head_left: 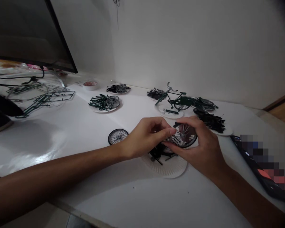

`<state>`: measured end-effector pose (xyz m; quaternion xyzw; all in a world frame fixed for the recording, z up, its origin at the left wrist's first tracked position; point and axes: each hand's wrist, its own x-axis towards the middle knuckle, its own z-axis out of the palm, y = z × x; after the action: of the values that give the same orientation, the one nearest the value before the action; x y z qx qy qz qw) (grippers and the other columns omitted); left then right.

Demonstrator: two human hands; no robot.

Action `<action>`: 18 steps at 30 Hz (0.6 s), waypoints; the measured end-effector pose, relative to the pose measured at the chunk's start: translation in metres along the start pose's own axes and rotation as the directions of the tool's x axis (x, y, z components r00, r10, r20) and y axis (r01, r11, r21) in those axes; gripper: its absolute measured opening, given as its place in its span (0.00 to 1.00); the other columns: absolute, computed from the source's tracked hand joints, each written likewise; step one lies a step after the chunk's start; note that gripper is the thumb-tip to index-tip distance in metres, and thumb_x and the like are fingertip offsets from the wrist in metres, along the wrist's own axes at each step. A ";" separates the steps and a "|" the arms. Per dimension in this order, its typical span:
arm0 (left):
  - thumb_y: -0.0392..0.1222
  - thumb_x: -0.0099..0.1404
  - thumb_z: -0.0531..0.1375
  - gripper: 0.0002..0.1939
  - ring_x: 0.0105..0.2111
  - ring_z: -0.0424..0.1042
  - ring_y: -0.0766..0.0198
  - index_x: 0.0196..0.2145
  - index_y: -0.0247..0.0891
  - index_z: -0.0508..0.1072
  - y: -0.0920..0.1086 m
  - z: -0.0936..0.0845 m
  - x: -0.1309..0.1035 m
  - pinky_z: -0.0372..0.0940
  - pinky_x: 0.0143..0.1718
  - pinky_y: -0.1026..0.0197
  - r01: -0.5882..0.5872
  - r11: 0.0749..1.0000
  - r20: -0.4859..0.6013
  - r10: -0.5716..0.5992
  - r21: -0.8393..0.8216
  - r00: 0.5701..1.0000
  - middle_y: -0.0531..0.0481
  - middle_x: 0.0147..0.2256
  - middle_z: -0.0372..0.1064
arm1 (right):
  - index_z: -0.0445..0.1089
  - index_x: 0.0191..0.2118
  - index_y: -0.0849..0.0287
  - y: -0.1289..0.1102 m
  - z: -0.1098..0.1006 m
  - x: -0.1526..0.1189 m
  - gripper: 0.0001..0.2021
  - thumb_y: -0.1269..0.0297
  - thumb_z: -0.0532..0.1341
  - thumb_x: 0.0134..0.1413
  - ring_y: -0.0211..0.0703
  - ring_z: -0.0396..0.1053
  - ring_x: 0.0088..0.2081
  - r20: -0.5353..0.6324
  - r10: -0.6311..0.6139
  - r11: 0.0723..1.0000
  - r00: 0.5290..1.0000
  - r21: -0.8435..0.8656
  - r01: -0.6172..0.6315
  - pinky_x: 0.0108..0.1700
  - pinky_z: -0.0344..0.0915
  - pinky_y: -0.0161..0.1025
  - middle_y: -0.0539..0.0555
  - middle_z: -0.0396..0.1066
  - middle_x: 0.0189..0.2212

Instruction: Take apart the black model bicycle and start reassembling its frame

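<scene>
Both hands, the left hand [144, 136] and the right hand [201, 148], pinch a small black toy bike wheel with thin silver spokes [184, 135], held just above a round white paper plate [167, 167] on the white table [85, 133].

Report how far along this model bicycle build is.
Done: one green bicycle stands assembled at the back. In hand: left hand and right hand both grip a spoked wheel above a paper plate. Left: a loose wheel and plates of parts.
</scene>
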<state>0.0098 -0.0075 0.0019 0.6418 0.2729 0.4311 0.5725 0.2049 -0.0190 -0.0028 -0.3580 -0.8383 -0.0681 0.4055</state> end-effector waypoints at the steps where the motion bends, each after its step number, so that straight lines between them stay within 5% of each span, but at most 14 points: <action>1: 0.44 0.66 0.65 0.12 0.29 0.65 0.71 0.33 0.30 0.72 0.001 0.001 -0.001 0.60 0.30 0.69 0.005 1.000 0.009 -0.005 0.001 1.000 0.52 0.28 0.68 | 0.64 0.46 0.54 -0.001 0.000 0.001 0.17 0.66 0.70 0.54 0.43 0.69 0.36 0.002 -0.021 1.000 1.000 0.019 0.021 0.36 0.68 0.40 0.52 0.69 0.37; 4: 0.44 0.65 0.66 0.12 0.28 0.64 0.71 0.33 0.30 0.72 0.002 0.003 -0.004 0.60 0.28 0.69 0.007 1.000 0.015 -0.007 0.010 1.000 0.53 0.27 0.67 | 0.63 0.41 0.53 -0.003 0.001 0.003 0.12 0.72 0.66 0.57 0.41 0.66 0.32 0.017 -0.051 0.996 0.999 0.073 0.049 0.32 0.66 0.39 0.49 0.65 0.32; 11: 0.42 0.66 0.64 0.10 0.28 0.64 0.72 0.33 0.31 0.71 0.002 0.000 0.000 0.59 0.29 0.69 -0.008 0.996 -0.106 0.017 0.085 0.994 0.53 0.29 0.67 | 0.60 0.58 0.58 -0.006 0.002 0.004 0.25 0.69 0.66 0.56 0.48 0.71 0.49 0.134 -0.080 0.997 0.988 -0.005 0.082 0.44 0.72 0.43 0.58 0.69 0.47; 18: 0.51 0.72 0.56 0.21 0.25 0.53 0.72 0.26 0.35 0.62 0.000 -0.014 0.009 0.50 0.25 0.66 -0.045 0.992 -0.160 0.064 0.117 0.985 0.56 0.25 0.55 | 0.62 0.51 0.57 -0.004 0.004 0.001 0.22 0.69 0.68 0.51 0.44 0.71 0.41 0.002 0.046 0.999 0.999 -0.005 -0.046 0.42 0.70 0.39 0.54 0.69 0.42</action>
<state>0.0018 0.0068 0.0039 0.6429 0.3250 0.4817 0.4990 0.1996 -0.0194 -0.0035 -0.3782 -0.8301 -0.0607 0.4052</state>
